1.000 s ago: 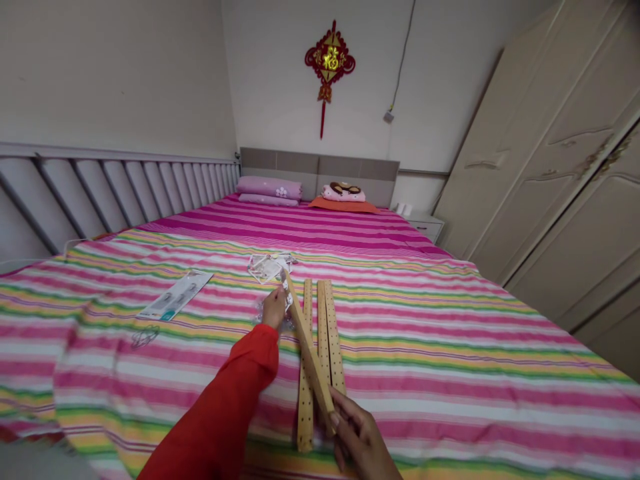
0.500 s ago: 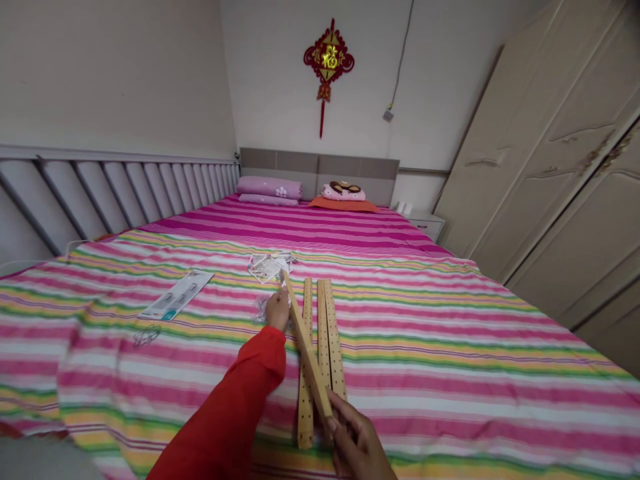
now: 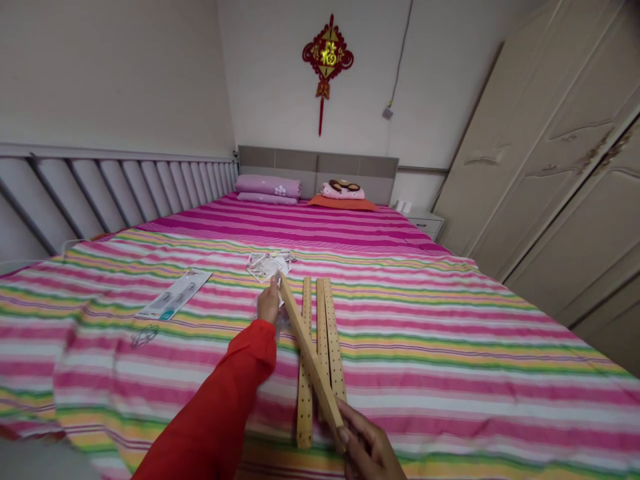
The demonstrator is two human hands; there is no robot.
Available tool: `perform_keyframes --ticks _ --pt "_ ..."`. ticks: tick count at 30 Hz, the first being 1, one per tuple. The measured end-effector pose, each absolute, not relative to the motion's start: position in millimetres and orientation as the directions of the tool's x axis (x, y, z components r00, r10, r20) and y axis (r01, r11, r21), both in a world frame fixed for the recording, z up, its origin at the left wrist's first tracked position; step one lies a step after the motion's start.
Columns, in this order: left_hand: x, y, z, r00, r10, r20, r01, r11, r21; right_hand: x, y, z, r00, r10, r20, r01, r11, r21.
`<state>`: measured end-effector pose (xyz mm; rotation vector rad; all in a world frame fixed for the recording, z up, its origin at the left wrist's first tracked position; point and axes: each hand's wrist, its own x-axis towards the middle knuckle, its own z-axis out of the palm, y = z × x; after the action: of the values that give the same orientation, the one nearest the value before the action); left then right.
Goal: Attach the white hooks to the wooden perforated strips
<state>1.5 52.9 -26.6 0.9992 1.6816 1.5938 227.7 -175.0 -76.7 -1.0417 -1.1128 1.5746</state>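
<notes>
A long wooden strip lies slantwise between my two hands, above the other strips. My right hand grips its near end between thumb and fingers. At the far end, my left hand is closed at the strip's left side, its fingertips partly hidden. Beneath are a wooden strip with rows of small holes and two more perforated strips, one beside the other. Crumpled clear plastic shows by my left hand.
On the striped bedsheet lie printed papers, a long packaging card and a small wire-like coil. Folded bedding rests by the headboard. A wardrobe stands right, a railing left.
The strip's near end has swung right and toward me with my right hand. My left hand and the far end have shifted slightly left, so the strip slants more.
</notes>
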Motion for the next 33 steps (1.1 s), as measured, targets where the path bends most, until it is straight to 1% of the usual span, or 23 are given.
perform_keyframes --ticks 3,5,10,12,15,18,20,21,23,26,30,33 --pt "1.9 52.0 -25.1 -0.56 0.828 0.028 0.033 -0.011 0.999 227.9 -182.8 -82.2 -0.131 0.984 -0.122 -0.238 -0.151 -0.96" --pt "3.7 50.5 -24.6 -0.566 0.824 0.004 -0.005 -0.008 1.0 228.7 -186.4 -85.1 -0.106 0.986 -0.13 -0.262 -0.154 -0.953" --pt "3.8 45.1 -20.9 -0.537 0.843 -0.021 -0.024 0.009 1.0 234.7 -187.4 -86.2 -0.163 0.963 -0.215 -0.343 -0.26 -0.903" --pt "1.4 40.7 -18.1 -0.514 0.858 -0.003 -0.005 0.0 1.0 238.2 -185.8 -85.1 -0.191 0.955 -0.228 -0.398 -0.287 -0.871" --pt "-1.9 28.1 -15.8 -0.458 0.887 0.062 0.063 -0.038 0.997 244.7 -183.0 -82.5 -0.206 0.956 -0.206 -0.461 -0.281 -0.842" --pt "-1.6 8.0 -21.0 -0.389 0.913 0.125 0.143 -0.074 0.987 251.7 -180.8 -79.4 -0.149 0.971 -0.189 -0.511 -0.239 -0.826" --pt "0.9 -6.7 -30.2 -0.34 0.92 0.193 0.238 -0.114 0.965 256.0 -179.3 -78.4 -0.077 0.976 -0.205 -0.552 -0.213 -0.806" --pt "2.6 -13.6 -36.2 -0.302 0.918 0.258 0.322 -0.157 0.934 257.9 -178.3 -78.5 -0.042 0.974 -0.22 -0.572 -0.205 -0.794" --pt "6.4 -24.8 -49.7 -0.21 0.895 0.392 0.501 -0.246 0.83 261.2 -175.9 -79.8 0.011 0.969 -0.248 -0.602 -0.192 -0.775" --pt "11.6 -33.9 -70.1 -0.104 0.863 0.494 0.689 -0.296 0.662 264.7 -171.3 -83.9 0.062 0.966 -0.25 -0.629 -0.157 -0.762" --pt "15.2 -37.5 -89.6 -0.002 0.795 0.606 0.814 -0.351 0.463 266.4 -164.9 -89.5 0.053 0.977 -0.208 -0.647 -0.125 -0.753" --pt "15.9 -42.1 -95.9 0.078 0.778 0.624 0.863 -0.367 0.349 264.9 -159.1 -92.4 0.022 0.982 -0.188 -0.671 -0.125 -0.731"
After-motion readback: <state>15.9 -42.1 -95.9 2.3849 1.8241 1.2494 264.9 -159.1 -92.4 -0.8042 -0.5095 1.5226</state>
